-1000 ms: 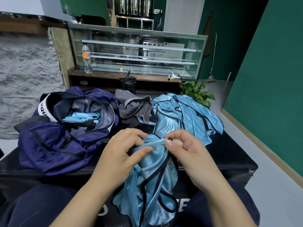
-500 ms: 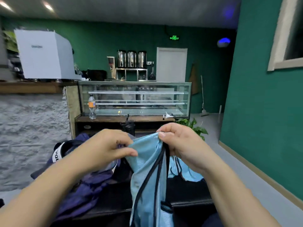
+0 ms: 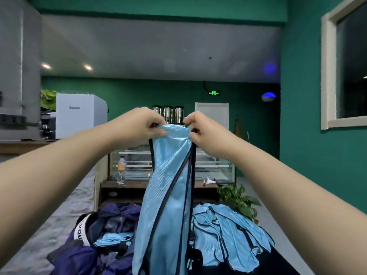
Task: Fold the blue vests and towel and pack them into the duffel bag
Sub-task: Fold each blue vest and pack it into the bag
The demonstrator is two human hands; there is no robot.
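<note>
A light blue vest (image 3: 168, 195) with dark trim hangs in front of me at arm's length. My left hand (image 3: 147, 124) pinches its top edge on the left, and my right hand (image 3: 200, 127) pinches the same edge on the right. Below it on the left lies the open navy duffel bag (image 3: 87, 251), with a folded blue vest (image 3: 113, 238) inside. A heap of more blue vests (image 3: 228, 233) lies on the dark table at the right. The hanging vest hides the grey towel.
A glass display case (image 3: 214, 167) on a wooden shelf stands behind the table, with a plastic bottle (image 3: 121, 171) at its left end. A potted plant (image 3: 238, 199) sits right of the shelf. A green wall runs along the right.
Both hands have lifted the vest from table height to well above the table, and it now hangs full length. My view has tilted upward.
</note>
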